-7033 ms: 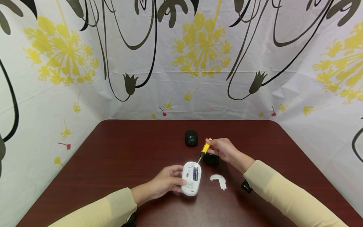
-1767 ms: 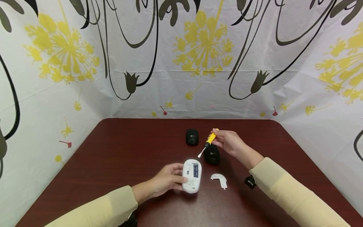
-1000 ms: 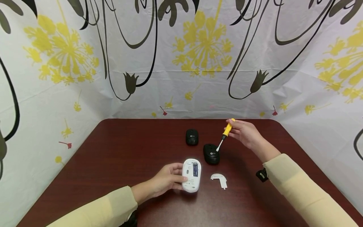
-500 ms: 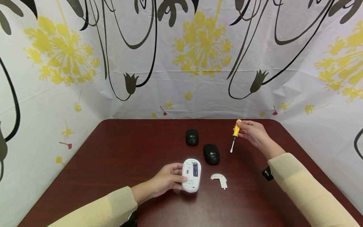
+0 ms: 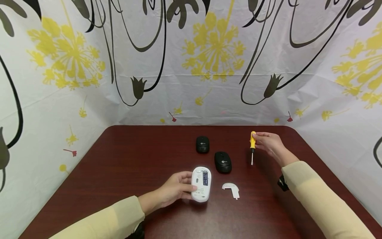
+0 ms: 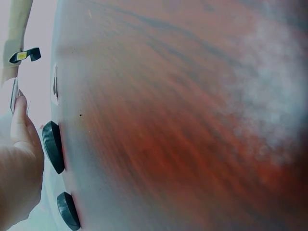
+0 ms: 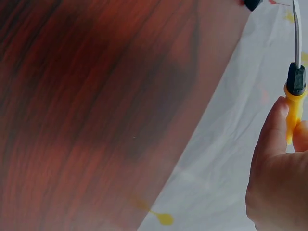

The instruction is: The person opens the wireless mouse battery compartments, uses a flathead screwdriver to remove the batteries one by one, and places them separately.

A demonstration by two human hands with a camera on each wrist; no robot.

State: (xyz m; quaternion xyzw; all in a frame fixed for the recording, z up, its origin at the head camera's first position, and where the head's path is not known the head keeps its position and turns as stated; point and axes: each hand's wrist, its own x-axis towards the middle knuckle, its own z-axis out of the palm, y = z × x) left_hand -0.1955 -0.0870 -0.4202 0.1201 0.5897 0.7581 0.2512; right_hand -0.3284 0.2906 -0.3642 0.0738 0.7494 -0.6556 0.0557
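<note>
In the head view my left hand (image 5: 173, 191) holds a white computer mouse (image 5: 201, 196), underside up, thumb across its edge. Its battery bay lies uncovered, with a dark blue battery (image 5: 205, 178) inside. Off to the right, my right hand (image 5: 271, 145) pinches the yellow handle of a screwdriver (image 5: 252, 141), its blade pointing down toward the table. The right wrist view shows thumb and finger on that handle (image 7: 293, 113). A white battery cover (image 5: 231, 190) lies on the table to the right of the white mouse.
Two black mice, a nearer one (image 5: 222, 162) and a farther one (image 5: 202, 144), stand on the dark red-brown table (image 5: 143, 152) between and beyond the hands. A patterned white cloth (image 5: 179, 59) hangs behind the table and along its sides.
My right hand has carried the screwdriver from the white mouse's battery bay, past the nearer black mouse, to the right side. Most recently it has lowered slightly. The left hand stays nearly still.
</note>
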